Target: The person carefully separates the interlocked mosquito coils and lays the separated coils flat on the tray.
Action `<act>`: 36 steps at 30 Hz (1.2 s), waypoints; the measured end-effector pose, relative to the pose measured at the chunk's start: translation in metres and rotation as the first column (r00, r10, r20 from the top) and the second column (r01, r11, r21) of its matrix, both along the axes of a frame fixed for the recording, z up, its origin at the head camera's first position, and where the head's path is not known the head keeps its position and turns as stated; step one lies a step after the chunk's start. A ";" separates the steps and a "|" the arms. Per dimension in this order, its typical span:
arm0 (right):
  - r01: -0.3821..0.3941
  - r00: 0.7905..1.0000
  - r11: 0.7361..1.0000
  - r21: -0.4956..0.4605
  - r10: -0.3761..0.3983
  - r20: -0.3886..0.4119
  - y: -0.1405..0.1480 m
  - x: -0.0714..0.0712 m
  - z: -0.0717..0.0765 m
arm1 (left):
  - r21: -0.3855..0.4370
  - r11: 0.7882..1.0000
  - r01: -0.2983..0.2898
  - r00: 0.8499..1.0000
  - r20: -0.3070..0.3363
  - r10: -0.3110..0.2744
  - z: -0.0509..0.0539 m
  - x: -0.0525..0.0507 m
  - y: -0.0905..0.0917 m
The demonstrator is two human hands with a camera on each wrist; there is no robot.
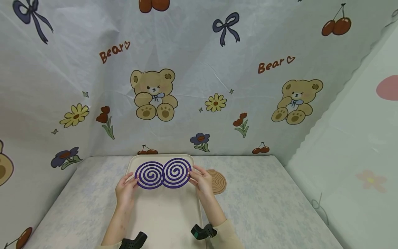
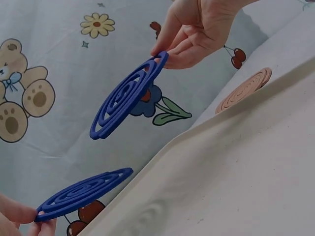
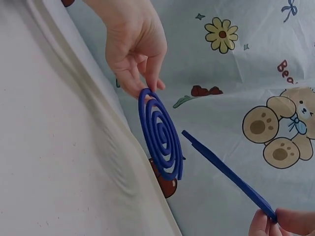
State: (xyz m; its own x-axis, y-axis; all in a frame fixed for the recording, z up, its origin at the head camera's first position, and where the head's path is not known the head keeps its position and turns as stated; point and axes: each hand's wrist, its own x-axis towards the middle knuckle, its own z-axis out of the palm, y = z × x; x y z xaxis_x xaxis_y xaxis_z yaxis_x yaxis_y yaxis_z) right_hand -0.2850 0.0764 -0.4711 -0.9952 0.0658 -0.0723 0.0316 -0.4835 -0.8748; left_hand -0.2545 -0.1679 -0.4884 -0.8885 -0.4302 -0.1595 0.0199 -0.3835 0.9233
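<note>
Head view: above the far part of a cream rectangular tray with rounded corners [image 1: 164, 216], two thin, round, blue openwork spirals held out flat-faced. Above the tray's left side, left spiral [image 1: 151, 175] pinched at its outer rim by left hand [image 1: 125, 190], thumb and fingertips brought together on the edge, disc reaching inward from them. Above the tray's right side, right spiral [image 1: 176, 172] pinched likewise at its outer rim by right hand [image 1: 201, 181], disc also reaching inward. Inner rims overlapping in the head view, yet seen apart with a gap in the left wrist view. Raised clear of the tray, with soft ringed shadow below in both wrist views. Just beyond the tray's right edge, on a pale grey mottled tabletop [image 1: 264, 204], flat tan round spiral-patterned disc [image 1: 219, 181], partly hidden behind right hand. Behind the tray, pale cloth printed with bears [image 1: 192, 62].
</note>
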 end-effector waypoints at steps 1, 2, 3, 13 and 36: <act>0.002 1.000 1.000 0.000 -0.002 0.000 0.000 0.000 -0.001 | 0.008 1.000 0.001 1.000 -0.002 -0.001 -0.002 0.000 -0.001; 0.005 1.000 1.000 -0.002 -0.005 0.002 0.000 -0.001 -0.001 | 0.016 1.000 -0.001 1.000 -0.002 0.001 -0.003 -0.001 -0.002; 0.006 1.000 1.000 -0.003 -0.006 0.005 0.000 -0.001 -0.002 | 0.022 1.000 -0.002 1.000 0.000 0.002 -0.005 -0.001 -0.003; 0.011 1.000 1.000 0.005 -0.011 0.020 0.001 -0.003 -0.004 | 0.017 0.999 -0.042 0.998 0.043 0.041 -0.018 -0.003 -0.008; 0.032 0.998 0.997 0.066 -0.035 0.055 -0.003 -0.012 -0.031 | -0.331 0.941 -0.071 0.986 0.118 0.116 -0.024 -0.002 -0.013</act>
State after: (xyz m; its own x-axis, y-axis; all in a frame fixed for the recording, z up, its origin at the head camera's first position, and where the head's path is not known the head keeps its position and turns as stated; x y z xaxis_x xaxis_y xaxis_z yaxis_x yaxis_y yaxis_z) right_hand -0.2971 0.0736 -0.5023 -0.9869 0.1055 -0.1224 0.0661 -0.4273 -0.9017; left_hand -0.2568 -0.1811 -0.5127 -0.8220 -0.5583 -0.1119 -0.0914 -0.0647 0.9937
